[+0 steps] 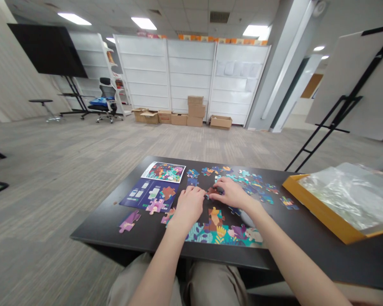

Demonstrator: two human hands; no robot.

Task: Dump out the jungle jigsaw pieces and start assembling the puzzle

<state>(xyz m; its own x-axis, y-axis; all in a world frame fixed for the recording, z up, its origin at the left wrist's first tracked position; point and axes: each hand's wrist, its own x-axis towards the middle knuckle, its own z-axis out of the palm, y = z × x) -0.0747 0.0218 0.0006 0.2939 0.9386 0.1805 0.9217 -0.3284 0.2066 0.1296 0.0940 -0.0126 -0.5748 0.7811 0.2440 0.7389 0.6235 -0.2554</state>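
Note:
My right hand (232,193) pinches a brown puzzle piece (213,192) between thumb and fingers, just above the dark table. Close beside it, my left hand (190,203) has its fingers curled together, tips near the piece's left edge; what they hold, if anything, is hidden. Below the hands lies a joined strip of puzzle (221,236) with plants and animals, and an orange-brown animal piece (215,217) stands up from its top edge. Loose blue pieces (253,185) are scattered beyond my right hand. A pink piece (155,205) and a purple piece (129,221) lie to the left.
A picture sheet (166,171) lies over a dark blue leaflet (137,193) at the table's left. An orange box (325,214) holding clear plastic stands on the right. Beyond the table (108,229) are cardboard boxes (196,111), an office chair (105,100) and an easel-like stand (335,114).

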